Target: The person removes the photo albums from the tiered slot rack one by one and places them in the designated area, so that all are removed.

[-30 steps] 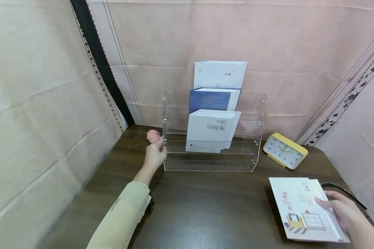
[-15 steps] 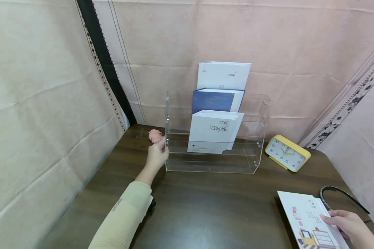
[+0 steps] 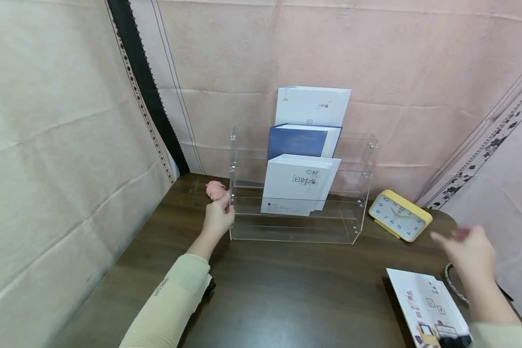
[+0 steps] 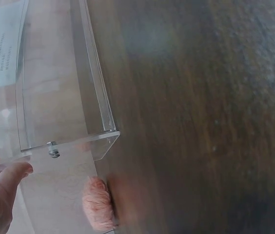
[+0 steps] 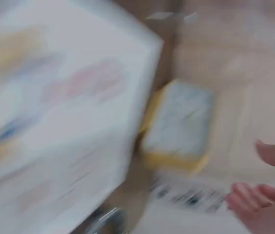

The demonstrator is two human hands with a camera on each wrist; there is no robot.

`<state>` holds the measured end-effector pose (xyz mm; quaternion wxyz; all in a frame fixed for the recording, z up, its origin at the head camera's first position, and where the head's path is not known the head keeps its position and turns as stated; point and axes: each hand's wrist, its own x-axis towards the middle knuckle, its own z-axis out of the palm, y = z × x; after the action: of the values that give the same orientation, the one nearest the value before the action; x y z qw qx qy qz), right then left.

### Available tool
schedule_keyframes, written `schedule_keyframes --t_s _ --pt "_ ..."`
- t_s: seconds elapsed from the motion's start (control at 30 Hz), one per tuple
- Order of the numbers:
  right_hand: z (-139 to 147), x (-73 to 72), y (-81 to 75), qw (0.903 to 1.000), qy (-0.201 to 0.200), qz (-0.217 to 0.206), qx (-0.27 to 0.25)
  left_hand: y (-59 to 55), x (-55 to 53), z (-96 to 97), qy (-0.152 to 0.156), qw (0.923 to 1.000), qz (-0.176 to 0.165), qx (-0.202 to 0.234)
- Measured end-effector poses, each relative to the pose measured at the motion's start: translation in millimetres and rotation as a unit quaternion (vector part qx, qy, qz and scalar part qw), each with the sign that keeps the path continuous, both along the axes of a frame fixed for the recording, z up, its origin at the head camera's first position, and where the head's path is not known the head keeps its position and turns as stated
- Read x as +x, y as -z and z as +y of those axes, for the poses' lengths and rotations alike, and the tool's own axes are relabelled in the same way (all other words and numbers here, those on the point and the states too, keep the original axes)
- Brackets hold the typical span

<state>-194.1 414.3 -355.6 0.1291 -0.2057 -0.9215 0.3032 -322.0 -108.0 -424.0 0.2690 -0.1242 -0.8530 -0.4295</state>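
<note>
At centre-left of the frame, the left hand [image 3: 217, 216] pinches the side panel of a clear rack [image 3: 291, 241] between thumb and fingers. The right hand [image 3: 471, 253], blurred at the right, holds nothing, its thumb spread from its fingers. Mid-frame, the rack holds a front white book [image 3: 289, 188] lettered 你好 旧时光, a blue book [image 3: 296, 141] behind it, and a rear white book [image 3: 311, 104] whose small characters I cannot read surely. At lower right, a picture-covered book [image 3: 424, 304] lies on the desk [image 3: 287, 290], partly hidden by the right forearm. A yellow clock [image 3: 400, 215] with numerals sits right of the rack; a pink fluffy thing [image 3: 215, 189] sits left of it.
</note>
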Motion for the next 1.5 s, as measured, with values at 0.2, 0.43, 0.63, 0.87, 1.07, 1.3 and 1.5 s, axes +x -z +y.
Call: schedule_keyframes --t_s 0.2,0.43,0.63,0.87,1.07,1.3,1.5 --pt "-91 -73.3 -41.9 0.9696 -0.085 0.198 -0.117 -1.8 -2.7 2.4 0.009 0.9999 -0.005 0.007" --pt "-164 -115.0 -10.4 0.9339 -0.223 0.22 -0.172 3.2 -3.7 8.7 0.01 0.9999 -0.012 0.006" --pt "-176 -120.7 11.1 0.9406 -0.216 0.211 -0.156 7.2 0.6 10.1 0.013 0.9999 0.003 -0.006" --pt "-184 -122.7 8.4 0.9591 -0.21 0.154 -0.111 5.5 2.9 2.8 0.007 0.9997 0.006 -0.024" --pt "-194 -129.8 -0.2 0.958 -0.201 0.144 -0.146 0.4 4.0 -2.2 0.005 0.9994 0.015 -0.031" --pt "-209 -140.6 -17.5 0.9292 -0.263 0.193 -0.174 -1.7 5.2 -1.0 -0.001 0.9997 -0.002 -0.024" --pt "-217 -144.9 -33.1 0.9065 -0.303 0.238 -0.173 -2.8 3.5 3.6 0.001 0.9998 -0.002 -0.019"
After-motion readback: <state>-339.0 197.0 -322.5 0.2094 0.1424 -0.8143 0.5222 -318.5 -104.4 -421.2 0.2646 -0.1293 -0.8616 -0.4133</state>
